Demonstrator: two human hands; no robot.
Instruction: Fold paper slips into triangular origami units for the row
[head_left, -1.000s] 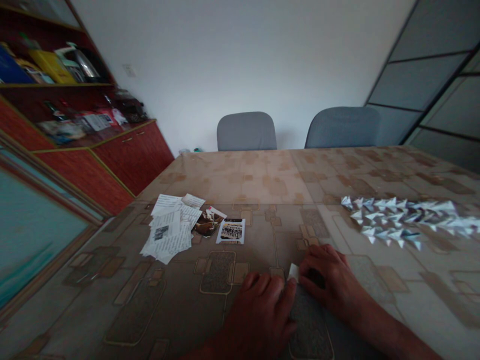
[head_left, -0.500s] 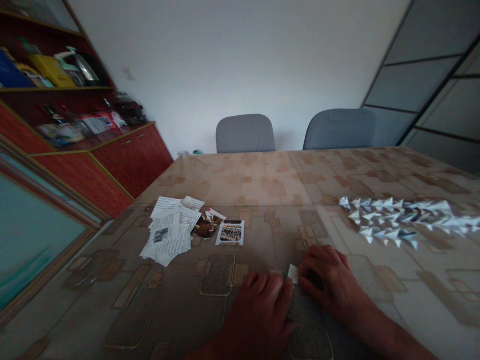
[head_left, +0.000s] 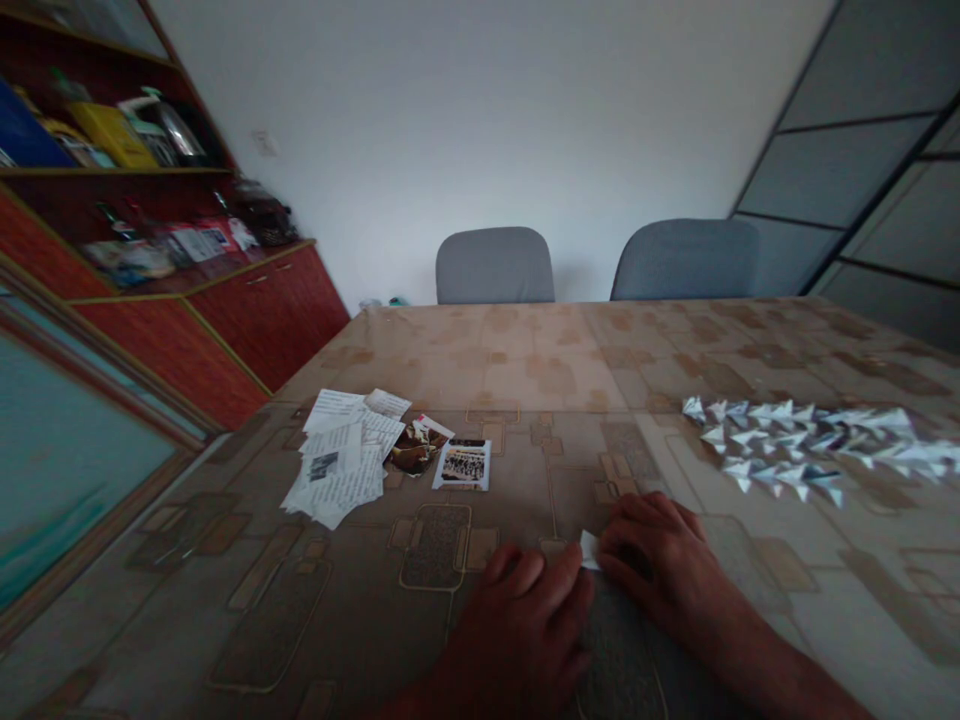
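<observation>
- My view shows a patterned tabletop [head_left: 525, 370], beige and brown, reaching towards a pale wall [head_left: 480, 120] at twelve o'clock from the small white paper [head_left: 589, 549].
- Grey chair backs stand beyond the far edge: left chair [head_left: 495, 266] at eleven, right chair [head_left: 684, 262] at one.
- I see a red wooden cabinet [head_left: 262, 310] at ten, its shelves crowded.
- Printed sheets [head_left: 341, 465] overlap at ten, with a brown picture piece [head_left: 415, 447] and a photo scrap [head_left: 463, 466] just beside them.
- Folded paper pieces [head_left: 806, 440] lie in rows at two.
- The small paper sits low, right of centre, between my hands, which partly hide it.
- My right hand [head_left: 656, 555] pinches its right side.
- My left hand [head_left: 525, 620] is curled, fingertips touching its left edge; gripping or pressing, I can't tell.
</observation>
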